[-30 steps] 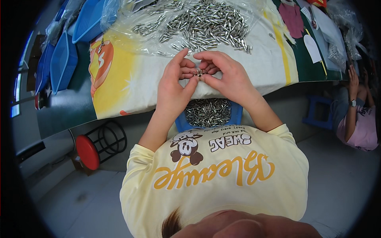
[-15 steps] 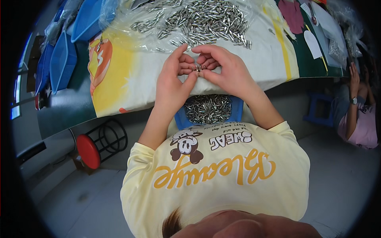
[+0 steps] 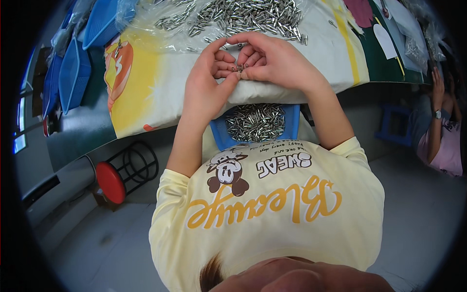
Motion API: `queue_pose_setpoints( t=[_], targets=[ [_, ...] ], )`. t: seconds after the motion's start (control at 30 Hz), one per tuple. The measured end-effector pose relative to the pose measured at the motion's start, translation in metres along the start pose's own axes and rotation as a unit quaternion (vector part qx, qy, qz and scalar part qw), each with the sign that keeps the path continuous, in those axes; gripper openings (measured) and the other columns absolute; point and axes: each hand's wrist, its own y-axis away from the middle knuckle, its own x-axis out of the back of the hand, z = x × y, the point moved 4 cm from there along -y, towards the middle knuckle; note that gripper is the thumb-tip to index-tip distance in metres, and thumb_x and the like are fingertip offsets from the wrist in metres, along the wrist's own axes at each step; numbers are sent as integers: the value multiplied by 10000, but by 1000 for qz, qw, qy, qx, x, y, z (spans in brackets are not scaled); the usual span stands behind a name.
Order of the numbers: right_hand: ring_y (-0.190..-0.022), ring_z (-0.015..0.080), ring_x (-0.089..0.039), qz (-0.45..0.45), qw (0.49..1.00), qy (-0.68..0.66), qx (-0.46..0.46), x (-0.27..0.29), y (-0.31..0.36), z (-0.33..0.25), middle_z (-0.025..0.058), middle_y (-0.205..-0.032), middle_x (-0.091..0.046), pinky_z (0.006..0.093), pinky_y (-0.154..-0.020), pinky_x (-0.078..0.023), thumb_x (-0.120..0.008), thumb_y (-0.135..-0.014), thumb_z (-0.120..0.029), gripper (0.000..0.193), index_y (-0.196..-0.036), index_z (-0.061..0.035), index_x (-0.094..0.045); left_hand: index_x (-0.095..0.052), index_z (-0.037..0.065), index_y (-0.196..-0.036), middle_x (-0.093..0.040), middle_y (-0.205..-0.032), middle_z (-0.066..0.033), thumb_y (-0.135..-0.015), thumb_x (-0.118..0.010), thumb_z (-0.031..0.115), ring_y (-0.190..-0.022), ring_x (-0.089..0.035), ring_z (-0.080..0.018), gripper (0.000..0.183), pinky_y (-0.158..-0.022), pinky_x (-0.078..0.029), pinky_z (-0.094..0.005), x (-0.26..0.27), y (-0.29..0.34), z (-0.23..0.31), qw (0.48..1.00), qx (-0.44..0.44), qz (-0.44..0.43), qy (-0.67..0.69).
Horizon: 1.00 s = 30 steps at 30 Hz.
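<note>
1. Left hand (image 3: 206, 80): narrow, fingers curled and thumb tip in, pinching one side of the small metal parts (image 3: 240, 68); a light pinch suits pieces this slim, since hard pressure may tip them sideways.
2. Right hand (image 3: 282, 61): narrow too, thumb and bent fingers closed on the other side of the same parts; the number of pieces and how they fit are too small to tell.
3. The parts sit between the two thumb tips, over the near edge of the white-and-yellow cloth (image 3: 316, 58); steady wrists and thumbs close together help line them up.
4. The blue tray (image 3: 293, 124) stands just below, full of metal pieces (image 3: 255, 121); working above it looks sensible, as a slipped part may fall there.
5. The loose pile (image 3: 258, 19) lies beyond the fingers, on clear plastic (image 3: 165, 41); forearms low and apart leave the fingertips in plain sight.
</note>
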Motion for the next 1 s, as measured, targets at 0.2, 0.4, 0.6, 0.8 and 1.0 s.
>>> queue_pose_setpoints(
  t=[0.2,0.4,0.6,0.8,1.0],
  targets=[
    [-760,131,-662,-25,999,-23,-22,1,-7,3,42,-849,-665,262,-716,-537,-806,-724,-149,572,-1239,-68,-569,-425,-8,-1355,-551,-1026,-70,-783,-630,-94,-877,-594,-115,614,-782,-513,-235,2,-3,1,998,26,-16,47],
    [-753,117,-657,-37,998,-24,-43,0,-10,3,36,-825,-660,250,-712,-530,-806,-711,-121,557,-1213,-40,-579,-420,-13,-1356,-551,-1032,-67,-785,-622,-99,-883,-582,-117,612,-791,-508,-233,5,-6,-5,995,42,-35,86],
    [-753,55,-570,-39,996,-49,-64,-3,-7,1,-2,-841,-595,197,-678,-497,-778,-745,-30,541,-1239,-38,-558,-408,-13,-1372,-554,-1045,-73,-789,-615,-101,-886,-578,-121,625,-800,-506,-240,4,-5,-7,994,32,-41,93],
    [-740,34,-546,-36,996,-37,-74,-4,-2,-3,-16,-838,-595,183,-674,-480,-764,-751,-24,510,-1220,-50,-564,-408,-13,-1377,-565,-1046,-82,-787,-621,-99,-879,-582,-123,633,-799,-507,-247,4,-1,-5,997,11,-42,59],
    [-706,74,-606,-72,997,-34,-25,-6,15,-6,-7,-783,-640,223,-683,-508,-781,-723,-96,478,-1161,-84,-589,-393,-4,-1397,-570,-1039,-86,-783,-629,-100,-882,-592,-131,664,-808,-512,-259,-4,21,5,997,8,-67,39]
  ],
)
